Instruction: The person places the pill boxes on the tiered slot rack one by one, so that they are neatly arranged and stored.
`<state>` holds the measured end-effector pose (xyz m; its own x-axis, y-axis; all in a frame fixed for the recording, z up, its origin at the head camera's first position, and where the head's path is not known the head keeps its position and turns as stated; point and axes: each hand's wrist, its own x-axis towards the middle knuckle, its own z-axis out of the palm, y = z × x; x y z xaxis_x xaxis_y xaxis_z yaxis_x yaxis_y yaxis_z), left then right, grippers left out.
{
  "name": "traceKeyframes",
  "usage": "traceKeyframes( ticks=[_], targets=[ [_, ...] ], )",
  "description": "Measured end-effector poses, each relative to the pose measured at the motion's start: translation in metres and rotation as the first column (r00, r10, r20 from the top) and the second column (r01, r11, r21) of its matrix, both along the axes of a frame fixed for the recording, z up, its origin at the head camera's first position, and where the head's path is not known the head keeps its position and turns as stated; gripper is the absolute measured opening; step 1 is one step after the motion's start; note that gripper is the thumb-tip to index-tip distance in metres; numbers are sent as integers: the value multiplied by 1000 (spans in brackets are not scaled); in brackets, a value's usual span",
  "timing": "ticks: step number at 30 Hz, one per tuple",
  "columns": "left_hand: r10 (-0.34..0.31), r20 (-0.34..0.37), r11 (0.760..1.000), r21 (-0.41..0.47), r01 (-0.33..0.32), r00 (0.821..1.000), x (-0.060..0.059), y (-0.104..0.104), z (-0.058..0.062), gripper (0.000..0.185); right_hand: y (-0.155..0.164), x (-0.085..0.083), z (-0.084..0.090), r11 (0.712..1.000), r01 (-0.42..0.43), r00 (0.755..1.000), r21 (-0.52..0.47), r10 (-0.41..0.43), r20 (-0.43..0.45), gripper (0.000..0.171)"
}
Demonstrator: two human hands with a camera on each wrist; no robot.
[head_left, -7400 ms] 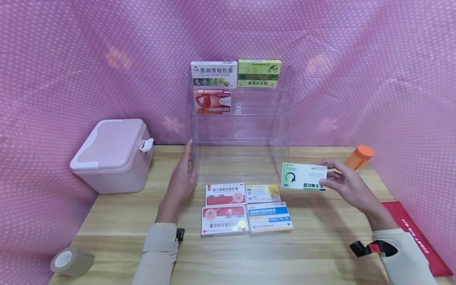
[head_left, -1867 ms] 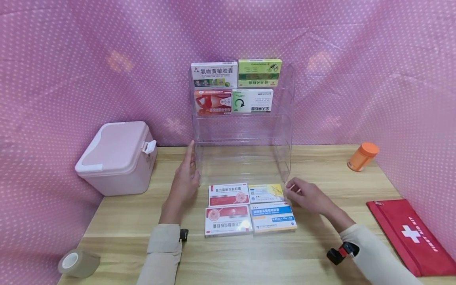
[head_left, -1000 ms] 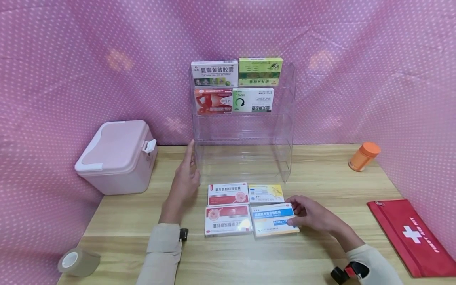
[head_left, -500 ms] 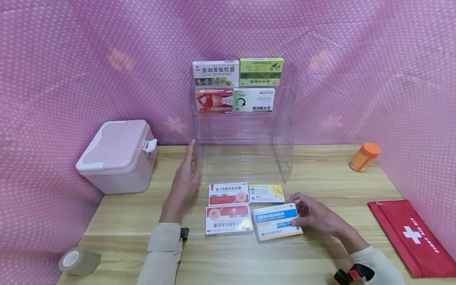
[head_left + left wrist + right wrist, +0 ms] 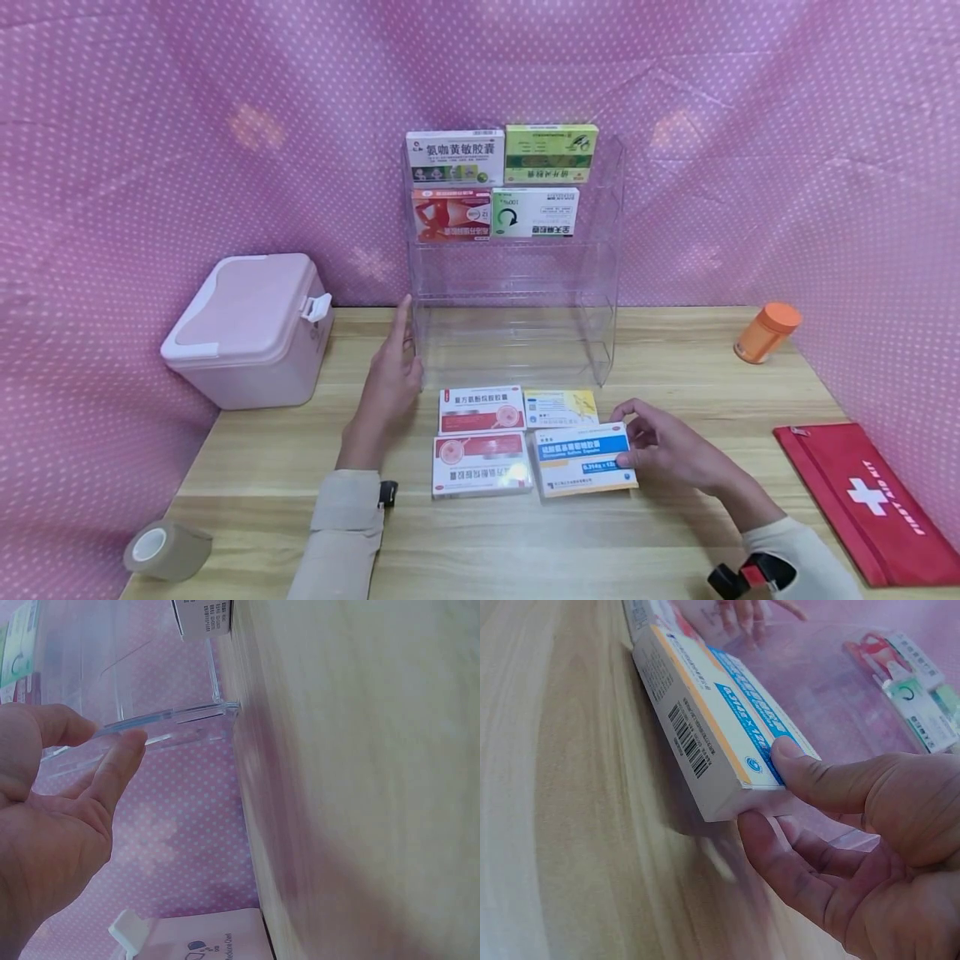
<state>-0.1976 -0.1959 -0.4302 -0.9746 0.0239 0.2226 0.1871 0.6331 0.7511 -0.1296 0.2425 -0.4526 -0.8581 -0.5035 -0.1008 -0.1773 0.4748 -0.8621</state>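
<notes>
1 blue-white box (image 5: 577, 460) is pinched in the right hand (image 5: 670, 446); the extended left hand (image 5: 387, 377) touches the clear rack (image 5: 517, 271).

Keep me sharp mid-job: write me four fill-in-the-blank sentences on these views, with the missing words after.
The right hand grips a white cardboard box with a broad ____ band.
The left hand touches a clear plastic tiered rack, whose multicoloured cardboard boxes number ____.
A flat red zippered pouch bears a white ____ beside its lettering.
In the head view, an orange cylindrical bottle stands to the rack's ____.

Missing words: blue; four; cross; right.
</notes>
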Motion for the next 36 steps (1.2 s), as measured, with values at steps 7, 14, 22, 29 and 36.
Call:
traceKeyframes(
  ticks=[7,14,22,29,36],
  targets=[
    [0,9,1000,3,0,1000,-1,0,-1,112,0,-3,5,1000,0,1000,-10,0,-2,47],
    [-8,0,1000,12,8,1000,-1,0,-3,105,-1,-5,13,1000,13,1000,-4,-13,-14,45],
    [-1,11,1000,11,0,1000,2,0,0,104,-3,-10,23,1000,10,1000,-19,-11,-26,46],
    [4,26,1000,14,-4,1000,0,0,-1,106,-4,-15,29,1000,-1,998,-31,-1,-59,45],
    [3,24,1000,14,-3,1000,1,0,0,110,-9,-21,38,999,25,996,-19,-27,-84,45]
  ],
)
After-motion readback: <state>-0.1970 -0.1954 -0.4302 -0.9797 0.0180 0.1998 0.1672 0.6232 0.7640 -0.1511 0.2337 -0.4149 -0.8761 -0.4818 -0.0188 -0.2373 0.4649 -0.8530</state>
